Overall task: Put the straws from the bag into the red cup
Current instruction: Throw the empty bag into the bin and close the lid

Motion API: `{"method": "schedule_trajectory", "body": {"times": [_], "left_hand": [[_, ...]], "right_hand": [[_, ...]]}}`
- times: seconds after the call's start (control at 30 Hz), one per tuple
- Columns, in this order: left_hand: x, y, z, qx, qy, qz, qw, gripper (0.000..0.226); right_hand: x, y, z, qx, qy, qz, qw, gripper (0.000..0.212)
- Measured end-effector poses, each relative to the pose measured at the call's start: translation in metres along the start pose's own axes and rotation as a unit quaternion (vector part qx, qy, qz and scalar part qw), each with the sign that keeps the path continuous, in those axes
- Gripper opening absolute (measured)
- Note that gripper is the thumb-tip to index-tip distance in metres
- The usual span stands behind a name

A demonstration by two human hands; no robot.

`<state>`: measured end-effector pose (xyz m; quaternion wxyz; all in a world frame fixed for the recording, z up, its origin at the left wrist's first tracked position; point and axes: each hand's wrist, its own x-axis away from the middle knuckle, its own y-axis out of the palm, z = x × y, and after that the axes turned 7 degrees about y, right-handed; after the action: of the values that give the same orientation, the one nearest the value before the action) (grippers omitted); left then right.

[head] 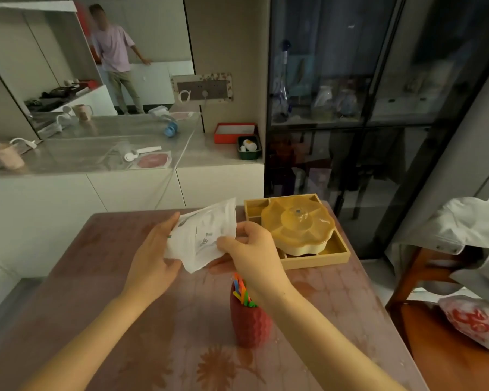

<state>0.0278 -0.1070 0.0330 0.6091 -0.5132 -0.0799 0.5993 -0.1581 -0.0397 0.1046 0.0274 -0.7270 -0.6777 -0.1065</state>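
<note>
Beneath the right hand (254,249), which with the left hand (153,255) pinches the seemingly emptied bag (203,235) clear, stands the red cup (250,323) holding straws (242,290).

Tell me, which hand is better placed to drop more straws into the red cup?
Right, probably. The right hand pinches the bag close to the red cup, where straws already stand. The left hand holds the bag's other side, further from the cup.
</note>
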Motion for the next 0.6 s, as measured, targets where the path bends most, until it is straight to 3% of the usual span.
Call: {"method": "schedule_trajectory", "body": {"times": [0.17,0.27,0.33,0.47,0.6], "left_hand": [[0.006,-0.011,0.026,-0.029,0.007,0.004,1.000,0.056],[0.007,-0.033,0.045,-0.034,-0.011,-0.033,0.999,0.035],[0.007,-0.052,0.054,0.020,-0.033,-0.127,0.991,0.032],[0.013,-0.082,0.075,0.095,-0.032,-0.338,0.936,0.031],[0.033,-0.082,0.089,0.134,-0.015,-0.473,0.871,0.026]], "right_hand": [[0.014,-0.032,0.014,-0.003,-0.054,0.025,0.998,0.023],[0.020,-0.057,0.018,0.056,-0.106,0.061,0.991,0.043],[0.028,-0.067,0.018,0.075,-0.115,0.060,0.989,0.057],[0.062,-0.073,0.023,0.080,-0.129,0.003,0.988,0.076],[0.112,-0.071,0.038,0.091,-0.150,-0.001,0.985,0.057]]}}
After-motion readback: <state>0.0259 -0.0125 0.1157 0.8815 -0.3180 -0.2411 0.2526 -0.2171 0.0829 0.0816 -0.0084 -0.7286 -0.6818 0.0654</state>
